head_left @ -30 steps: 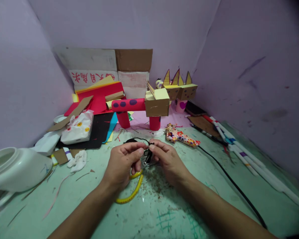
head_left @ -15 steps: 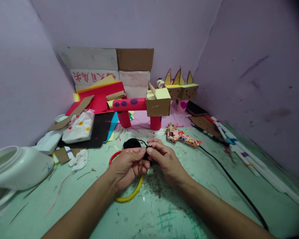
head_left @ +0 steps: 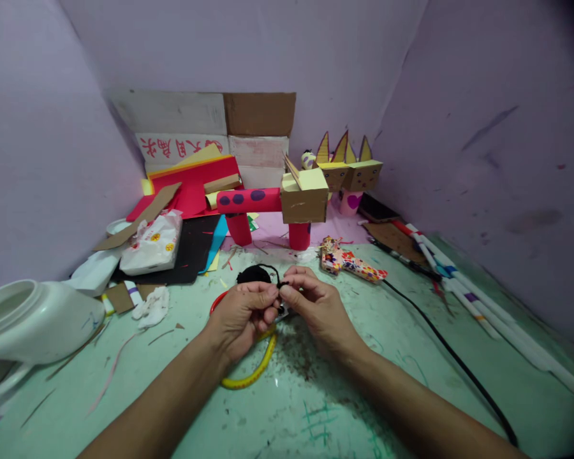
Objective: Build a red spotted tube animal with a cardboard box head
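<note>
My left hand (head_left: pixel 246 312) is closed in a pinch on a thin strand of black yarn (head_left: pixel 280 284). Fingertips of my right hand (head_left: pixel 318 306) pinch the same strand close beside the left ones. Behind the left hand lies a ball of black yarn (head_left: pixel 253 274), and the strand loops from it to my fingers. Under the hands, a red loop and a yellow loop (head_left: pixel 253 381) lie on the table, looking like scissor handles; a bit of metal shows between my hands. The fingers partly hide the yarn's end.
A flower-patterned glue gun (head_left: pixel 351 261) with a black cord lies to the right. Behind stands a red paper-tube animal with a box head (head_left: pixel 303 205). A white watering can (head_left: pixel 43 325) is at left, white rolled tubes (head_left: pixel 478 312) at right.
The dark yarn that hung below my fingers has shifted, so a bit of metal shows there. Both hands keep pinching in nearly the same place.
</note>
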Demonstrator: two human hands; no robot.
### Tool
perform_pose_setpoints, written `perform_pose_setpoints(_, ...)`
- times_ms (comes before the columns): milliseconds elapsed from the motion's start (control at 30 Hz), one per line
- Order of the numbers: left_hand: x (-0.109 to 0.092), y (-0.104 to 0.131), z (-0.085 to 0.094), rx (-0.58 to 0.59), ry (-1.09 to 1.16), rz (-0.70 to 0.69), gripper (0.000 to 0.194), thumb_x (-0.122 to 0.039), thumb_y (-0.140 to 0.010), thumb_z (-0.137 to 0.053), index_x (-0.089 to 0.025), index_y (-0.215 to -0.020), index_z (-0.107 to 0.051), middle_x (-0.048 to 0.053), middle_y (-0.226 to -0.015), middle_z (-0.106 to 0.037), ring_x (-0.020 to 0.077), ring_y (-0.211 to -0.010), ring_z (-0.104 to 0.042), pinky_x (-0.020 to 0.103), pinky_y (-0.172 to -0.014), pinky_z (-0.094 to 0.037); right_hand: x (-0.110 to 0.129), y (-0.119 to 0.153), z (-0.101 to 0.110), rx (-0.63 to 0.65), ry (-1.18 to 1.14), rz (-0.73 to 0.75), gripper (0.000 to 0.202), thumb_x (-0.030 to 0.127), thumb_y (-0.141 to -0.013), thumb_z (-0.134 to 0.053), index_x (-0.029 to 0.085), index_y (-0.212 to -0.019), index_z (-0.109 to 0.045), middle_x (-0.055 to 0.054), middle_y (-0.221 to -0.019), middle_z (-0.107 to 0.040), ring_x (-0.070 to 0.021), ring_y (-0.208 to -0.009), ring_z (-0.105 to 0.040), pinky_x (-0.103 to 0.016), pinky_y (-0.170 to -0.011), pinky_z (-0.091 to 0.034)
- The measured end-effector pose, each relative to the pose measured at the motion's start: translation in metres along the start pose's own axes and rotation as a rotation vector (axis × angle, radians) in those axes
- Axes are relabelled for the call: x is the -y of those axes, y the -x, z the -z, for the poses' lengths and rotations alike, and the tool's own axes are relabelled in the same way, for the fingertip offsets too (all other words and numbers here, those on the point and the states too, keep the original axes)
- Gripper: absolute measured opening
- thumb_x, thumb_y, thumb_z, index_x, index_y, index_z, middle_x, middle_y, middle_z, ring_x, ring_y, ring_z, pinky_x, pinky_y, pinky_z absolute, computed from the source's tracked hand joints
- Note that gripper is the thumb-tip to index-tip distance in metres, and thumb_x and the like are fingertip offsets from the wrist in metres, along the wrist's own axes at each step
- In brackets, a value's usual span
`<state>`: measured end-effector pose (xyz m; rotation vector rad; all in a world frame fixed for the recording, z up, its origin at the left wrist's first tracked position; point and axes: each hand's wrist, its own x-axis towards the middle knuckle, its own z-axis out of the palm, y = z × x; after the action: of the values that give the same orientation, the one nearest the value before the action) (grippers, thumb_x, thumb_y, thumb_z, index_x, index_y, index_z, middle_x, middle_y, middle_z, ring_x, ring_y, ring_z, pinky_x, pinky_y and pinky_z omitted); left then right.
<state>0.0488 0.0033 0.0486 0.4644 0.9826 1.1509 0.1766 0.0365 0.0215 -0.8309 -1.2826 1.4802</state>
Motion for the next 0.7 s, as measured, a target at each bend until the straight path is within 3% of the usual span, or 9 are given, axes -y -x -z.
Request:
perform_pose_setpoints(267,-0.0039,0.0014,-0.0026,-0.04,0.028,0.019,0.011,-0.009,-0.058,-0.066,-0.01,-0.056,-0.055,-0.001,-0.046,-0.053,0.0019,-0.031,-0.039,0.012,-0.028,-0.024,-0.0042,-0.0005,0.0032,0.077,0.018,0.022,0.018,0.03,-0.073,-0.065,0.027,-0.088,-0.075,-0.004,-0.093,-0.06,-0.0174,-0.089,-0.056,-0.032,-0.08,-0.043)
perform_pose_setpoints(433,-0.0056,0.0033,-0.0027,-0.036,0.023,0.068,0.01,-0.012,-0.056,-0.064,-0.011,-0.054,-0.054,-0.003,-0.045,-0.051,0.0019,-0.028,-0.036,0.013,-0.026,-0.02,-0.0027,-0.0009,0.0047,0.146,0.021,0.001,0.019,0.027,-0.073,-0.066,0.029,-0.09,-0.074,-0.002,-0.085,-0.058,-0.0147,-0.08,-0.055,-0.03,-0.073,-0.044)
perform_pose_setpoints(700,-0.0067,0.0022,-0.004,-0.086,-0.052,0.125,0.01,-0.013,-0.054,-0.058,-0.011,-0.047,-0.052,-0.002,-0.04,-0.049,0.0008,-0.025,-0.033,0.013,-0.025,-0.015,0.0009,-0.001,0.0073,0.083,0.079,0.021,0.015,0.022,-0.064,-0.071,0.028,-0.077,-0.076,-0.001,-0.075,-0.056,-0.0136,-0.07,-0.054,-0.028,-0.063,-0.043)
